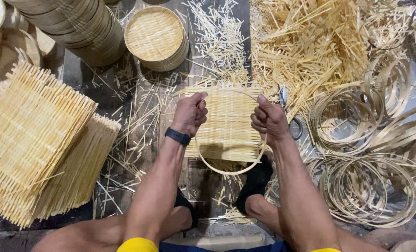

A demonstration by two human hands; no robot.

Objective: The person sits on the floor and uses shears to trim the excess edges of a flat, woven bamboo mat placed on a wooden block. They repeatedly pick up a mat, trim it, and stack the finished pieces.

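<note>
While the person sits on the floor with both legs spread, the left hand (189, 113) and the right hand (269, 119) hold one woven bamboo mat (227, 123) between them, in the middle of the view. The mat is a flat square of thin pale strips, and a thin bamboo hoop (226, 171) lies against it; the lower arc of this hoop shows below the mat edge. The fingers of the left hand are curled tightly on the left side of the mat and the hoop, with the thumb on top. The fingers of the right hand are closed in the same way on the right side. A black wristband (177, 136) is on the left wrist.

To the left, a tall stack of square woven mats (35, 144) rests on the floor, well apart from the hands. At the top, a stack of finished round trays (155, 37) stands beside a long leaning row of round trays (81, 28). To the right, many loose bamboo rings (362, 158) lie in heaps, and above them is a big pile of cut bamboo strips (306, 42). A pair of scissors (291, 119) lies just beside the right hand. One foot in a black sock (255, 183) is below the mat.
</note>
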